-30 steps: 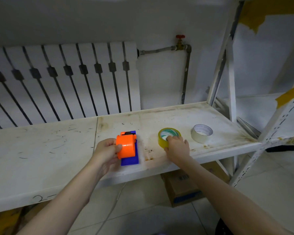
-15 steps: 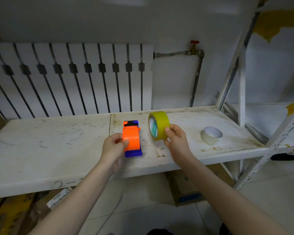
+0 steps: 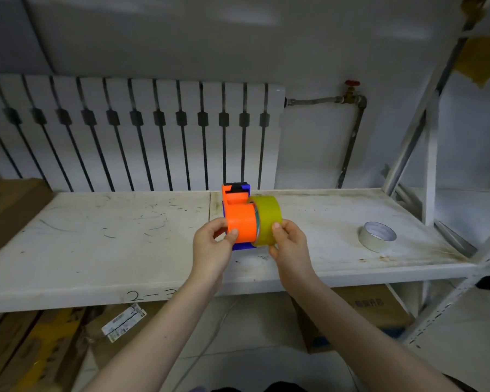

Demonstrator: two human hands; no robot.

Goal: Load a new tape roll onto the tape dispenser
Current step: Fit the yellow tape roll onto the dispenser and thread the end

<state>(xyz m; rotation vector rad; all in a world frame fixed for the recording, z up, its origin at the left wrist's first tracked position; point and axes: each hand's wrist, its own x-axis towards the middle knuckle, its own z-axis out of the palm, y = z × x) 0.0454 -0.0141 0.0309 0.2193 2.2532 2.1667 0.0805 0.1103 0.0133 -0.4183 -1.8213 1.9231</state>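
Two tape rolls, one yellow (image 3: 268, 220), one white (image 3: 377, 236), one tape dispenser (image 3: 238, 219), two hands (image 3: 212, 247) (image 3: 287, 244)

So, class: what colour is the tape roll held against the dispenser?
Yellow tape roll, clearest in the head view.

We see a white shelf board (image 3: 96, 250), scuffed w/ dark marks and rust stains near its right end; "2-3" is handwritten on the front edge. A white tape roll (image 3: 377, 236) lies flat on the right part of the board, well apart from everything else. Behind the shelf stands a white radiator (image 3: 130, 131) w/ dark slots; a pipe (image 3: 351, 142) runs from its right side and down, w/ a red-handled valve (image 3: 352, 89) at the bend. White rack uprights (image 3: 430, 154) rise at right. Below the shelf: a cardboard box (image 3: 371, 309) on the tiled floor (image 3: 238, 352), and flat cardboard (image 3: 40, 346) at left w/ a white label (image 3: 123, 322) on it.
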